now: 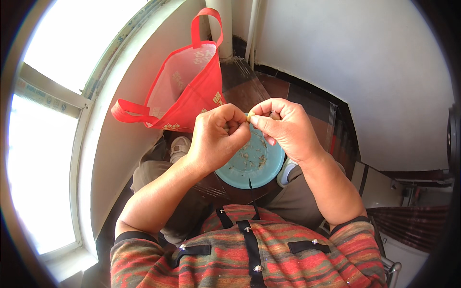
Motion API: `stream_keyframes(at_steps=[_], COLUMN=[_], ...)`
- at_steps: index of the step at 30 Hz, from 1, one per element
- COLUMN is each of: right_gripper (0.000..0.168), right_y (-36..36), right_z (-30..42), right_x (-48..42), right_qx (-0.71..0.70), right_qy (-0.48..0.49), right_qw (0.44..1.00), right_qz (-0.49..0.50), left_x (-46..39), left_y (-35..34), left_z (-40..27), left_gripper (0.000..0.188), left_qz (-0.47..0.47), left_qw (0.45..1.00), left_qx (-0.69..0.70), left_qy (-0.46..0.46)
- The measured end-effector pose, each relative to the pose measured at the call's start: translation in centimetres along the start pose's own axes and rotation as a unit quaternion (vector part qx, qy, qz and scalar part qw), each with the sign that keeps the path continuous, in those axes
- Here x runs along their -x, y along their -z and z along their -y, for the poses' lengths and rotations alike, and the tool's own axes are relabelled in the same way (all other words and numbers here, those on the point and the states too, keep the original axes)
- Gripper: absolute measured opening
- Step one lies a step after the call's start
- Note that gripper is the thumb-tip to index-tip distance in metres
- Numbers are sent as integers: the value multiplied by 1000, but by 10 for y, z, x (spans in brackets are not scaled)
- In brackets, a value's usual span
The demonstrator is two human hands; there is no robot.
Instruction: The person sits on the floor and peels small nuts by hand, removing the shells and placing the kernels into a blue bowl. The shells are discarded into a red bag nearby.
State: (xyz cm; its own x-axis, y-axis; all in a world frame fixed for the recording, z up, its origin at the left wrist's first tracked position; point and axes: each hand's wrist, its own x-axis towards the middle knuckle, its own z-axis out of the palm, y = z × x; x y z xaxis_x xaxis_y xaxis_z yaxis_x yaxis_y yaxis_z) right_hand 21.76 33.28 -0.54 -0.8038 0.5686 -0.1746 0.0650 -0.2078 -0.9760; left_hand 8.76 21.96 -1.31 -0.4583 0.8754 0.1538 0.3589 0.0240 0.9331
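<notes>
A small pale yellowish piece, perhaps a garlic clove (250, 116), is pinched between the fingertips of both my hands, above a light blue plastic basin (248, 183). My left hand (220, 136) grips its left side, and something pale shows between its curled fingers. The thumb and forefinger of my right hand (286, 126) hold the other side, while a second small brownish-white piece (275, 115) lies in that hand's curled fingers. Thin bits of peel (262, 161) are scattered over the basin's bottom. My hands hide the basin's upper part.
An open red fabric bag (201, 93) with two handles stands beyond my left hand, by the wall below a bright window (43, 172). Shoes (180, 148) flank the basin on the dark tiled floor. A white pipe (220, 32) rises in the corner; a white wall (345, 72) bounds the right.
</notes>
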Motion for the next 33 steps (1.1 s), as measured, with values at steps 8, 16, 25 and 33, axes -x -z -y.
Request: stream_keyframes(at_steps=[8, 16, 25, 33], right_gripper=[12, 13, 12, 12], right_y=[3, 8, 10, 14], right_z=[-1, 1, 6, 7], right_x=[1, -2, 0, -1], right_qx=[-97, -180, -127, -48], right_qy=[-44, -102, -89, -50], right_qw=[993, 975, 985, 996], right_qz=[42, 79, 78, 49], left_x=[0, -4, -9, -4], left_y=[3, 7, 20, 18], left_z=[3, 3, 9, 5], left_gripper=[4, 2, 2, 10], left_qz=[18, 9, 7, 246], left_qw=[999, 997, 997, 961], left_qx=[41, 64, 45, -33], left_qy=[6, 31, 65, 121])
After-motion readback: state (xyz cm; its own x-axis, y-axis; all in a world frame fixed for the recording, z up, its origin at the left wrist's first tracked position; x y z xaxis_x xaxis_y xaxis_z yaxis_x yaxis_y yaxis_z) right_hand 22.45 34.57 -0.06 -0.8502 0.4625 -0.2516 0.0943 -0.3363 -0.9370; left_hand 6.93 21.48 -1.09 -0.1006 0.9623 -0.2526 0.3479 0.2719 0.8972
